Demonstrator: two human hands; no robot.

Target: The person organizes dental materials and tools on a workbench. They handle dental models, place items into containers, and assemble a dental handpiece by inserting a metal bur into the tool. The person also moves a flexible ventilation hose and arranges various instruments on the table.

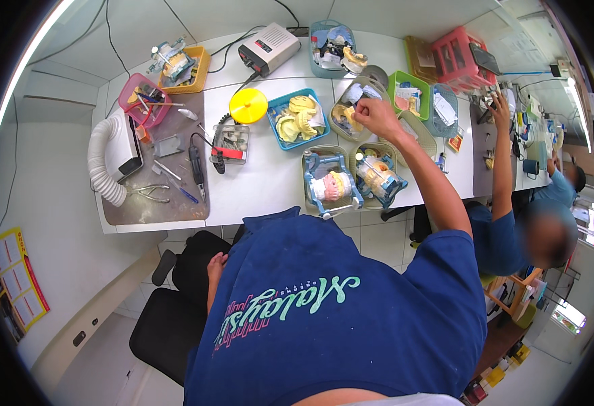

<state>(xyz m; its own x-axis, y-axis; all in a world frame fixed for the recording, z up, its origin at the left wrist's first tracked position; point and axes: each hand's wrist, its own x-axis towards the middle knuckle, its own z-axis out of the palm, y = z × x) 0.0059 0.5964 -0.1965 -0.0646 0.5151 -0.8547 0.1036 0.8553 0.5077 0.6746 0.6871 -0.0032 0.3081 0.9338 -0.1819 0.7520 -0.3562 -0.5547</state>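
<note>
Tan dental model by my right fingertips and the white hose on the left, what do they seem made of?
The tan dental model by your right hand is probably plaster or dental stone: opaque, matte, chalky-looking. The white hose looks like dull, flexible plastic, given its ridged curve.

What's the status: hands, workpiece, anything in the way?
Right hand at yellowish dental cast in basket, grip unclear. Left hand low beside body, near black chair. Blue articulator close on near side; nothing visibly blocking right hand.

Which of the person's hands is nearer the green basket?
Right: the right hand is just left of the green basket; the left hand hangs much farther left, near the black chair.
</note>
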